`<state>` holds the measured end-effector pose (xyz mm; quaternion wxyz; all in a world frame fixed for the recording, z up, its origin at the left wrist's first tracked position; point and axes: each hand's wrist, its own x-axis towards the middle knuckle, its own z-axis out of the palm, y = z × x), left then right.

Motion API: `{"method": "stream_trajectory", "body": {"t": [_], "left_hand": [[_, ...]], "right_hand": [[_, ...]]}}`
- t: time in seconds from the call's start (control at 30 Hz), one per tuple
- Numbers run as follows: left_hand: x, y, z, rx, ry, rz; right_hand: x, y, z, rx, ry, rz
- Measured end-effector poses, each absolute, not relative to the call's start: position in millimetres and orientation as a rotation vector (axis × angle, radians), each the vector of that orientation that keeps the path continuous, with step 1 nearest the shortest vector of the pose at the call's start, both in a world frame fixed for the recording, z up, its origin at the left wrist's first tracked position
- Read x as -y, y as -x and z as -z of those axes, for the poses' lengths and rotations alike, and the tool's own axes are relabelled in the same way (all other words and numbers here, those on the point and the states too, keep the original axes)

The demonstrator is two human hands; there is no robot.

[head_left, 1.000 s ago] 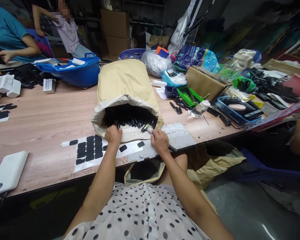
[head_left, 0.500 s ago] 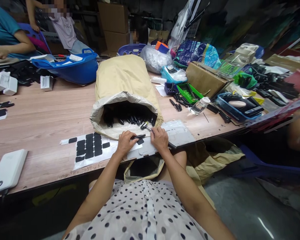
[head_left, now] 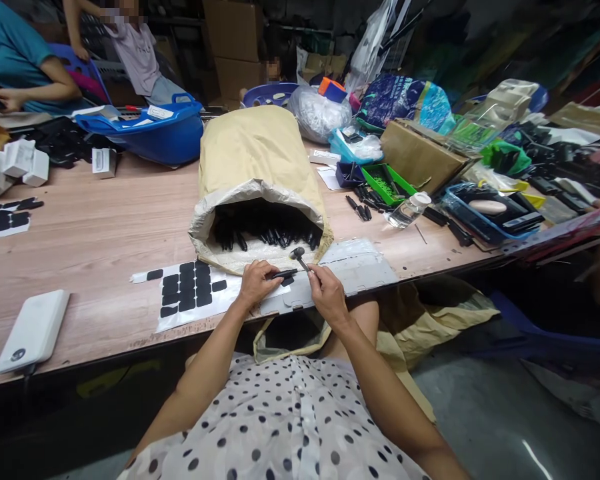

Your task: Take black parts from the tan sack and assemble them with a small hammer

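Observation:
In the head view my left hand [head_left: 257, 283] is closed on a slim black pen-like piece [head_left: 285, 273], held low over a grey-white board [head_left: 350, 270] at the table's front edge. My right hand [head_left: 329, 293] grips the handle of a small hammer [head_left: 298, 254], whose head is raised just beyond the black piece. Behind both hands lies a large tan sack [head_left: 260, 143], its mouth facing me, with many black pieces [head_left: 275, 235] inside. Left of my left hand, a white sheet [head_left: 220, 312] carries rows of black rounded stickers [head_left: 186, 288].
At left are a white power bank [head_left: 34, 330] and a blue basin [head_left: 150, 137]. On the right stand a green tray [head_left: 387, 183], a clear bottle [head_left: 409, 210] and a blue bin [head_left: 490, 217]. A person in a teal sleeve [head_left: 15, 60] works at the far left.
The hammer head has tilted and risen slightly, and my right hand has turned a little. My left hand keeps hold of the black piece. The whole view has shifted slightly.

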<state>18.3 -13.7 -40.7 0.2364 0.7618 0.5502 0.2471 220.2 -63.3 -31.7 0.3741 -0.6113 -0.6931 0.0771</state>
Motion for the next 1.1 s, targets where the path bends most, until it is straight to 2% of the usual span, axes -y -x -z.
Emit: {"method": "stream_trajectory", "body": {"t": [0.67, 1.1], "left_hand": [[13.1, -21.9, 40.0, -1.533, -2.076, -0.656], [16.9, -28.3, 35.5, -1.56, -2.091, -0.661]], "right_hand": [[89.7, -201.2, 29.1, 1.912, 1.538, -0.182], [7.3, -244.5, 51.0, 2.011, 1.736, 0.195]]}}
